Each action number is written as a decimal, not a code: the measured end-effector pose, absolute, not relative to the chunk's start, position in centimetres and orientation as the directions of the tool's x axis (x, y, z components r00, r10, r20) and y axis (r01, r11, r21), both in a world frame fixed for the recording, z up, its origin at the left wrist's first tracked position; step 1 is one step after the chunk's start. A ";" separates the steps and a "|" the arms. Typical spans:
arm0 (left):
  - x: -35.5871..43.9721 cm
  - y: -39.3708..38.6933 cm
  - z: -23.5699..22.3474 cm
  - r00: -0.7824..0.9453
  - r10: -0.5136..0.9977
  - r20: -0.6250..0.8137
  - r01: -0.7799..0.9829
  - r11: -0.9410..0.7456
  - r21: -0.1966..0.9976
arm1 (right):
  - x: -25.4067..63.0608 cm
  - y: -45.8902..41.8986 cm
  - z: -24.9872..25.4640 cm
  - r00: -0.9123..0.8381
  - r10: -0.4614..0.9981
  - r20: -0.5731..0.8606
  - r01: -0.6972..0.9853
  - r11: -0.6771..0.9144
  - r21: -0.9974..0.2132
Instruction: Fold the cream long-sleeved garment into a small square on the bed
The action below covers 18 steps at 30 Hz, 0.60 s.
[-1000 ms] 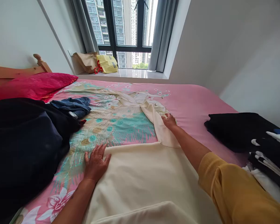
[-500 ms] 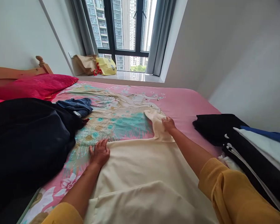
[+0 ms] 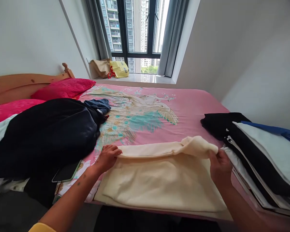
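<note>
A cream top [image 3: 159,183] lies at the near edge of the bed, its far edge turned over into a band toward me. My left hand [image 3: 108,157] pinches the left end of that band. At the right end, my right hand [image 3: 221,167] grips a bunched corner that is raised a little off the layers below. The fingertips of both hands are partly hidden by the cloth.
Dark clothes [image 3: 60,135] are heaped on the left, beside a phone [image 3: 67,171]. Folded clothes [image 3: 263,154] are stacked on the right. A patterned pink sheet [image 3: 193,106] covers the bed. Bags [image 3: 119,69] stand on the windowsill.
The far part of the cream top has been folded back toward me. My right hand has come nearer and to the right with its end. The view has shifted left.
</note>
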<state>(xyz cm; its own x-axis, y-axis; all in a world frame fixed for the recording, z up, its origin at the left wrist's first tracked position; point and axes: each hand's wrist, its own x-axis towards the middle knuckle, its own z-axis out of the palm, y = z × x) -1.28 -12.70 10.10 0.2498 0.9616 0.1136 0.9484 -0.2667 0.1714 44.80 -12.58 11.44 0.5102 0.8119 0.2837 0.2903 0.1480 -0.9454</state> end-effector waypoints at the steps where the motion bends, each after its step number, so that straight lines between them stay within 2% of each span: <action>1: -1.7 -14.0 9.1 0.282 0.953 0.111 0.934 -0.299 0.196 | 45.4 -14.9 10.1 0.504 0.831 0.237 0.306 0.085 -0.948; 3: -2.4 -15.6 7.4 0.287 0.952 0.101 0.916 -0.304 0.262 | 46.5 -18.4 7.6 0.435 0.898 0.066 0.286 -0.068 -0.956; 6: -3.2 -16.1 6.6 0.290 0.951 0.105 0.893 -0.309 0.328 | 47.8 -20.8 5.7 0.340 0.934 -0.108 0.209 -0.187 -0.960; 10: -2.9 -15.6 8.1 0.288 0.953 0.093 0.910 -0.303 0.282 | 48.7 -19.6 6.7 0.323 0.906 -0.275 -0.048 -0.274 -0.960; 14: -1.0 -16.2 9.2 0.274 0.955 0.110 0.923 -0.294 0.250 | 49.2 -16.7 7.1 0.235 0.847 -0.478 -0.217 -0.433 -0.875; 16: -0.1 -16.8 9.1 0.228 0.974 0.018 0.941 -0.225 0.251 | 49.3 -15.8 6.7 0.211 0.854 -0.476 -0.243 -0.426 -0.872; 18: 0.4 -17.2 8.9 0.160 0.982 -0.103 0.960 -0.130 0.249 | 49.3 -15.6 6.4 0.290 0.893 -0.344 -0.235 -0.282 -0.930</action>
<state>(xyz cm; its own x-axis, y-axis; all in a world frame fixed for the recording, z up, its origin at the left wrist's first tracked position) 0.43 -17.18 8.92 0.1600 0.9818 -0.1026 0.9598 -0.1305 0.2486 49.26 -15.63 6.42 0.2902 0.8928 -0.3444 -0.2351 -0.2823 -0.9301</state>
